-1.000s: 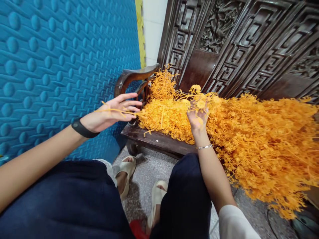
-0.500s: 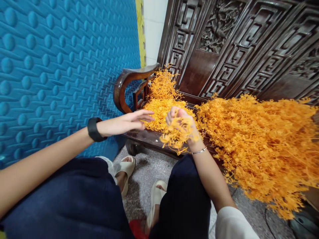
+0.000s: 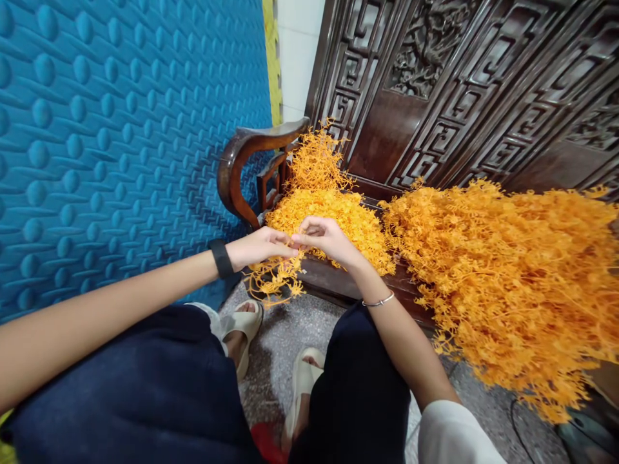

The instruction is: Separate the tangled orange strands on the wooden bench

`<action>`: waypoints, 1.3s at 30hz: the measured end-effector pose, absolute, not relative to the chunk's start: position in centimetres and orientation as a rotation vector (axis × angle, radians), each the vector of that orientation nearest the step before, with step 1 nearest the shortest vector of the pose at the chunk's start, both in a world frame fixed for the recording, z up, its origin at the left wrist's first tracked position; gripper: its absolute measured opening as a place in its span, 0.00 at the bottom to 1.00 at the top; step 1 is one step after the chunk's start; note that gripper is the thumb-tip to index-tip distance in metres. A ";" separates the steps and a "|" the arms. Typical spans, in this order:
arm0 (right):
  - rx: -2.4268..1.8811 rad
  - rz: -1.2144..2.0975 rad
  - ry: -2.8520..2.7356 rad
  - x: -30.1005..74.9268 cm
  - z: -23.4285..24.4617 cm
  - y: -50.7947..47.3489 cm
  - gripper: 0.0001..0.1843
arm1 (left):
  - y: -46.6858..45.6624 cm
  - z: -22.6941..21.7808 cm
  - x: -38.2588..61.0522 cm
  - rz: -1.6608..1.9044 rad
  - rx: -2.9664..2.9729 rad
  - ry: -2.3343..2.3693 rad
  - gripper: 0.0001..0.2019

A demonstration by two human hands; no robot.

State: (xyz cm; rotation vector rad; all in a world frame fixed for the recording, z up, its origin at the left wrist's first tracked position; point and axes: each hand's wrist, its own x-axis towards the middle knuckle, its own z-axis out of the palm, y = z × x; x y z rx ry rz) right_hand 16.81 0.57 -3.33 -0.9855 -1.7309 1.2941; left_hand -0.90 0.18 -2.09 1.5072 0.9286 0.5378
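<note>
Meeting fingertip to fingertip, your left hand (image 3: pixel 258 248) and right hand (image 3: pixel 329 240) both pinch an orange sprig (image 3: pixel 273 280), which dangles over the front edge of the wooden seat (image 3: pixel 323 277), near its armrest end.

Left hand (image 3: pixel 258 248) and right hand (image 3: pixel 326 238) meet fingertip to fingertip, pinching a small orange plastic sprig cluster (image 3: pixel 273 278) at the dark carved wooden bench's (image 3: pixel 329 278) front edge.

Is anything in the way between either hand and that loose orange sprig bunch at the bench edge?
Nothing visible. The left hand and right hand both pinch the sprig bunch, which hangs below them in front of the bench.
</note>
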 end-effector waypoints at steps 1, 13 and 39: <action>-1.006 1.249 -1.712 16.8 -3.5 0.8 0.16 | 0.3 -2.2 -0.8 0.569 1.520 0.965 0.08; -1.255 1.069 -1.411 15.2 -5.5 3.5 0.14 | 0.7 -2.7 2.3 0.811 1.266 1.250 0.15; -1.364 0.524 -1.445 22.2 -5.3 8.6 0.13 | 2.2 -2.8 -0.5 0.952 1.212 1.278 0.08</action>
